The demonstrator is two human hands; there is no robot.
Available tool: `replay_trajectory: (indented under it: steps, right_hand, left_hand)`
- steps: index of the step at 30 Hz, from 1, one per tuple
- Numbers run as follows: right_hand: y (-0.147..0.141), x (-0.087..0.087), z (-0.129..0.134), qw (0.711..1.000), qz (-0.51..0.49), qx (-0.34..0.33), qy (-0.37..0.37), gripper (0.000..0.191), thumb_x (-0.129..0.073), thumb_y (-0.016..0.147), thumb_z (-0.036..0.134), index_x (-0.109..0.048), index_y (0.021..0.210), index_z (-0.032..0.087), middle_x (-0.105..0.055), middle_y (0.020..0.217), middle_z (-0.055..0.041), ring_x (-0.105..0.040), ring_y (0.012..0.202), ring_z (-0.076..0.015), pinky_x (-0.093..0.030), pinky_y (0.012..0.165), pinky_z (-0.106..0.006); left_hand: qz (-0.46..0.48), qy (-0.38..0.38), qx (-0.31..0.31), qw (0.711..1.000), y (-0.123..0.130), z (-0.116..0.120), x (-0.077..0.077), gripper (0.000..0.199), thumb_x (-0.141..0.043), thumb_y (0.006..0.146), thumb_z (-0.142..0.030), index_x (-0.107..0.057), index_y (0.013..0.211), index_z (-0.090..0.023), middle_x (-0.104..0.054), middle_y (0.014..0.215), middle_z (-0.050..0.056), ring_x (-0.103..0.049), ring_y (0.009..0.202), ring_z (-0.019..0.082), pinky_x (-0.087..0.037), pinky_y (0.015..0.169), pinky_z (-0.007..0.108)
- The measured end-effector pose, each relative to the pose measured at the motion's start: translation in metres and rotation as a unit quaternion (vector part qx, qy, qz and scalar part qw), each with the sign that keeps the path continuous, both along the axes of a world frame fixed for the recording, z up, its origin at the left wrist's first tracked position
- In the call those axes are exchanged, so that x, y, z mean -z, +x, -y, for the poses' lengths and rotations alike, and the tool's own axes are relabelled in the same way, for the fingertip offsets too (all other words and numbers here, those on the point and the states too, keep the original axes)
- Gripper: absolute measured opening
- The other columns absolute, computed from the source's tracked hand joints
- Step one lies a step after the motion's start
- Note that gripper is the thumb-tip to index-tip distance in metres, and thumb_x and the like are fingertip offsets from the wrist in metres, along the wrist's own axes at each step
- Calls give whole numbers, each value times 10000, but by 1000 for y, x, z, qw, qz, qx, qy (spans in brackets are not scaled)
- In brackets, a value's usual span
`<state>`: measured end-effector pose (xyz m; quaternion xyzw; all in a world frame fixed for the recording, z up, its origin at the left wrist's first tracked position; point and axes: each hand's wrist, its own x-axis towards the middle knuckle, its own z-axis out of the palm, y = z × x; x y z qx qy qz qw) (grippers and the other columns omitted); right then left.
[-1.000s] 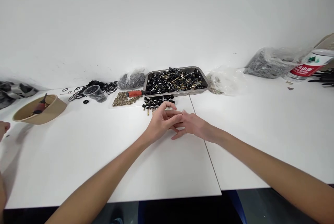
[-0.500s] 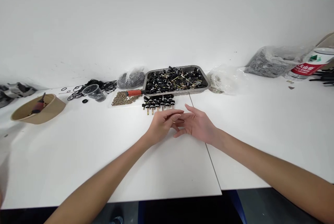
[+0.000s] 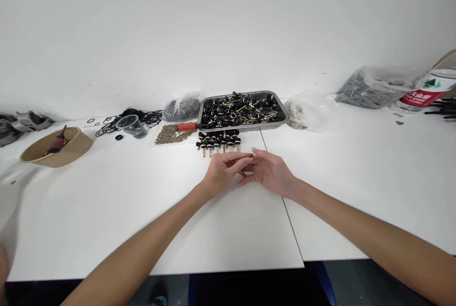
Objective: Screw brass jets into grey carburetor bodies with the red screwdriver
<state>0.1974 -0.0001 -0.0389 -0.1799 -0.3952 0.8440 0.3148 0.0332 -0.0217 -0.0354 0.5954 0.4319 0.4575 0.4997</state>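
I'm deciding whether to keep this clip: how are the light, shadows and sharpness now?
Head view: even light, with soft shadow on the table at far left; pale glare on the clear bag right of the metal tray; mild softness on the left hand and right hand; wide-angle stretch towards the edges.

Left bare hand and right bare hand: fingers touching | just beyond: black-and-brass small parts in rows | behind: rectangular grey metal tray, heaped | left: red-handled black-tipped tool
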Motion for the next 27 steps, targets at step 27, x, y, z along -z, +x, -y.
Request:
replay_trajectory:
  steps: [27]
  right_hand:
    - [3, 3, -4, 1000, 22, -3, -1, 428, -426, 947, 413, -722, 969, 106, -687, 1044, -159, -632, 929, -257, -550, 845, -440]
  left_hand:
    - [-104, 99, 122, 982, -6, 4, -5, 407, -452, 878, -124, -588, 1255, -195, -642, 1239, 86, -619, 1132, 201, -518, 979, 346]
